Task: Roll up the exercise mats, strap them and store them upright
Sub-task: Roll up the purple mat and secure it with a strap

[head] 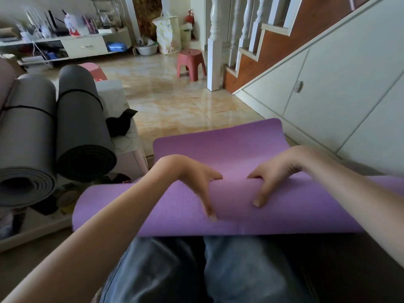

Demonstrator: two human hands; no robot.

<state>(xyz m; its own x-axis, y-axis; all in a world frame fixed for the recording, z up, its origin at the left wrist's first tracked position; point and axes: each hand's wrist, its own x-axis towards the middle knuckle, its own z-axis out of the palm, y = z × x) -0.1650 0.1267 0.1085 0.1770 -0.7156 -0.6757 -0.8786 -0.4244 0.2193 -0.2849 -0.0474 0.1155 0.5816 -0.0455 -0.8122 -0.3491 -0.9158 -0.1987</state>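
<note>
A purple exercise mat (229, 149) lies across my lap, its near part rolled into a thick roll and its far end still flat toward the floor. My left hand (196, 180) grips the roll near its middle, thumb behind and fingers over the front. My right hand (275, 171) grips it just to the right in the same way. Two grey rolled mats (83, 119) (28, 132), each with a thin black strap around it, lean at the left.
A pink stool (191, 62) stands on the tiled floor ahead. A staircase with white cupboard doors (328, 84) runs along the right. A low cluttered shelf unit (83, 45) and bags line the far wall. A black cloth (121, 124) lies beside the grey mats.
</note>
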